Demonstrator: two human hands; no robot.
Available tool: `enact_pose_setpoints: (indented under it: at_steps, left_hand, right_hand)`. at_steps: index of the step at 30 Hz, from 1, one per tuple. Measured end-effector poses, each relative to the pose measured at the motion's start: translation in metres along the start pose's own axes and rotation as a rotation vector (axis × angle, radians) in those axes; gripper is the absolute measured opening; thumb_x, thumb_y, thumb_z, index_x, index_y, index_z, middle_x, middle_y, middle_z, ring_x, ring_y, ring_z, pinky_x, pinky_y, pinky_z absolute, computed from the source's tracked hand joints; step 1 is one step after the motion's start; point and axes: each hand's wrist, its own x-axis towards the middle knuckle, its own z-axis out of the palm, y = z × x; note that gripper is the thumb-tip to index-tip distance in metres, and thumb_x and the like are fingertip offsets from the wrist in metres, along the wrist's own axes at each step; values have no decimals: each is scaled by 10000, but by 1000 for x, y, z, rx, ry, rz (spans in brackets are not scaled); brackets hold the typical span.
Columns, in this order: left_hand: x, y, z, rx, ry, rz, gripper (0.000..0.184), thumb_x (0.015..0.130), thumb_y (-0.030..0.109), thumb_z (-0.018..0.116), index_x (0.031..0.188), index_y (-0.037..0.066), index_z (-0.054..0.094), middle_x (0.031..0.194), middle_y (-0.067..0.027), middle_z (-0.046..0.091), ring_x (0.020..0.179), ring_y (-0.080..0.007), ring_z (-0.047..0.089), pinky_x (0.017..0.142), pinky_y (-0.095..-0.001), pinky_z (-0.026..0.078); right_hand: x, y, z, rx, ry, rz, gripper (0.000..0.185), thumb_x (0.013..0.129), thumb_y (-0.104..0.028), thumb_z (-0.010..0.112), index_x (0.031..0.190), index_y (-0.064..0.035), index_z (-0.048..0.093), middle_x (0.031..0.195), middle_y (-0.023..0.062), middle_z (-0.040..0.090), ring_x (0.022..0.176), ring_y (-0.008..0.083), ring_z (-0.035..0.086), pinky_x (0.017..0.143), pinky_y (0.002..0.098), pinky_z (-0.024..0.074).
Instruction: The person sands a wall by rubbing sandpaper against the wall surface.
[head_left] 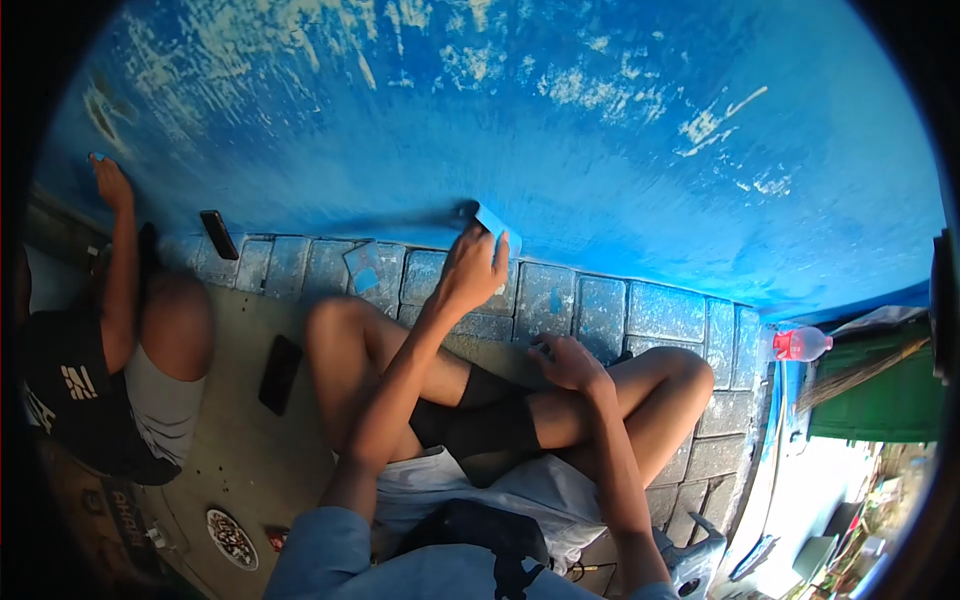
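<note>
Ahead, blue wall [560, 140] beside pavers [665, 310].

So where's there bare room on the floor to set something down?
Left: the floor patch between the nearer phone and the plate, mostly bare. Right: the pavers between your knee and the bottle. It's crowded by the wall at left: another phone, blue scrap.

There are two phones [219, 235] (one bottle [798, 345], too) and one plate [212, 516].

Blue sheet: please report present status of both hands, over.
Left hand gripping blue sheet at painted wall. Right hand near crossed legs, nothing visibly held. Nothing seen blocking the sheet.
</note>
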Motion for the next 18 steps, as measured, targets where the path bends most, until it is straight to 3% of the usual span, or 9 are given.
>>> enact_pose_setpoints:
  at_steps: [4,12,18]
  left_hand:
    - [10,9,-14,-51,138,77,195,936,114,520,870,-54,594,870,-253,602,834,-441,575,750,-496,458]
    - [-21,-22,28,66,-104,-51,213,954,130,509,900,-48,612,914,-259,614,883,-440,576,788,-506,454]
    - [3,8,-2,-31,28,24,189,952,117,515,936,-43,614,934,-254,616,891,-453,569,798,-502,459]
  right_hand:
    - [3,-3,1,-26,12,3,351,920,-290,592,1122,-9,646,999,244,682,977,405,649,875,481,502]
    - [6,0,5,-46,-17,-8,353,930,-287,588,1145,-11,635,995,237,688,970,399,655,866,465,509]
    - [2,-1,2,-17,-18,24,355,933,-289,583,1149,-11,633,1008,238,686,981,400,651,870,462,508]
